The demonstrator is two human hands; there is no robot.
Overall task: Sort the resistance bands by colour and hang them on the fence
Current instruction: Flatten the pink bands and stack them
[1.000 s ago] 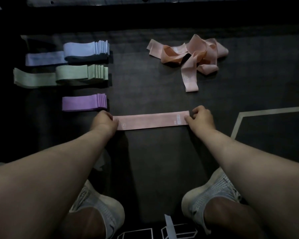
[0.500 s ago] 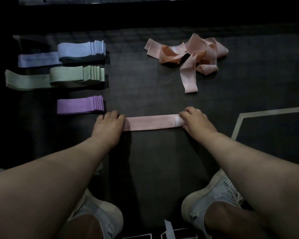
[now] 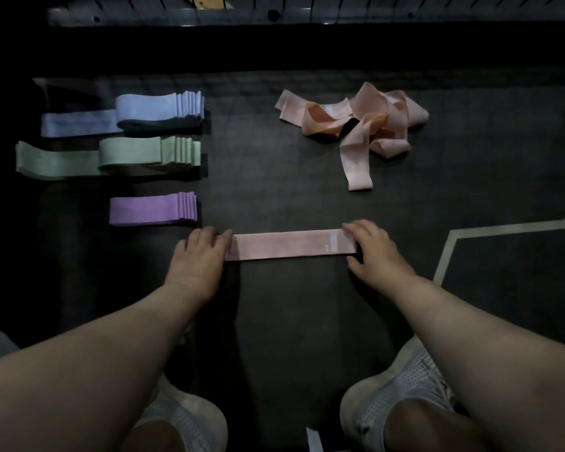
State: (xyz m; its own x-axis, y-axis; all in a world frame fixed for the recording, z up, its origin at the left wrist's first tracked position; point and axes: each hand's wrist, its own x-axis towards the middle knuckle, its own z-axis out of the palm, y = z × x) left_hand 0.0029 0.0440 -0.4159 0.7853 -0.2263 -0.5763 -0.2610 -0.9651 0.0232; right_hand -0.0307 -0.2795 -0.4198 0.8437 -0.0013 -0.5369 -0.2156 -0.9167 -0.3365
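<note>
No text can be read; a pale printed mark on the flat pink band [image 3: 284, 245] is too blurred.

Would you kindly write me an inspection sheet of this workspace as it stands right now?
Surface: dark floor mat, with pale hexagon lines at the right.
Job's things: flat pink band lying straight between the hands; blue stack, green stack and purple stack sorted at the left; tangled pink pile unsorted at the far right.
Clutter: nothing seen.
Grippers: left hand presses the band's left end, right hand its right end, fingers laid fairly flat.
Cables: nothing seen.
Surroundings: barred metal rail, likely the fence, along the top, with no bands on the part in view; left shoe and right shoe below.
</note>
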